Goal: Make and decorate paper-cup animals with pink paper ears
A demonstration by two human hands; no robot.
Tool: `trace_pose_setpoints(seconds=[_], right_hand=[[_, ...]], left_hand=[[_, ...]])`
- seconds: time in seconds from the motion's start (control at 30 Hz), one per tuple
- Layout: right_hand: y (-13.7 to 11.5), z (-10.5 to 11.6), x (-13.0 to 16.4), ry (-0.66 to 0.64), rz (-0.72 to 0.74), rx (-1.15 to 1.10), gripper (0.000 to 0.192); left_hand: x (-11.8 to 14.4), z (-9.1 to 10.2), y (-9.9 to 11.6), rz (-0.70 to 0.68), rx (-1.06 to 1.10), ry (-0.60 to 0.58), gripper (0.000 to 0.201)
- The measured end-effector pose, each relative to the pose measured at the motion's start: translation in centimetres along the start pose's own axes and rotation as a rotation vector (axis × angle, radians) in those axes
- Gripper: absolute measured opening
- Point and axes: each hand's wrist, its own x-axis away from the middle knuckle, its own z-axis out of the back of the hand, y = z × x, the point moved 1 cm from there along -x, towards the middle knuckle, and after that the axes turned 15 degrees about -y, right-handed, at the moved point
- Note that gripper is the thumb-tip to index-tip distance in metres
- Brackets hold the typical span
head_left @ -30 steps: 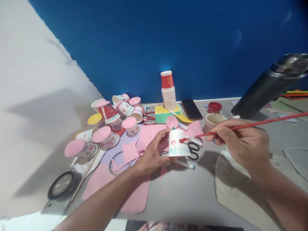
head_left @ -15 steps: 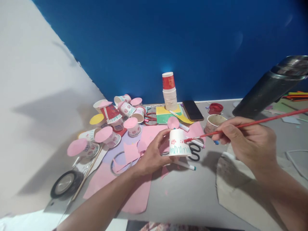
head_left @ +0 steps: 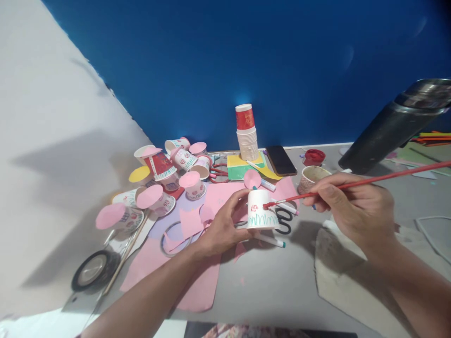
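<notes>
An upturned white paper cup [head_left: 260, 210], smooth-sided with green zigzag strokes near its rim and a small red flower, stands on the grey tabletop [head_left: 282, 281], gripped from the side by the left hand [head_left: 221, 225]. The right hand [head_left: 355, 206] pinches a thin red paintbrush [head_left: 352, 184], its wet tip touching the cup wall. Half a second ago the tip hung just off the cup.
</notes>
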Motion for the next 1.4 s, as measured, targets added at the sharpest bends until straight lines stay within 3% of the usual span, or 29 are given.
trace_pose_setpoints(seconds=[0.5,0.7,0.87,1.4], right_hand=[[0.11,0.28,-0.11,0.027,-0.047,0.034,0.020],[-0.19,0.75,-0.24,0.097,-0.078,0.033,0.021],[-0.23,0.57,-0.16,0.033,-0.074,0.031,0.020],[-0.17,0.18,-0.21,0.028,-0.033,0.011,0.022]], left_hand=[[0.12,0.04,-0.31,0.007,0.005,-0.012,0.085],[0.11,0.14,-0.45,-0.010,0.011,-0.013,0.086],[0.07,-0.01,-0.39,-0.006,0.021,-0.021,0.083],[0.00,-0.10,-0.13,0.014,-0.007,-0.047,0.082]])
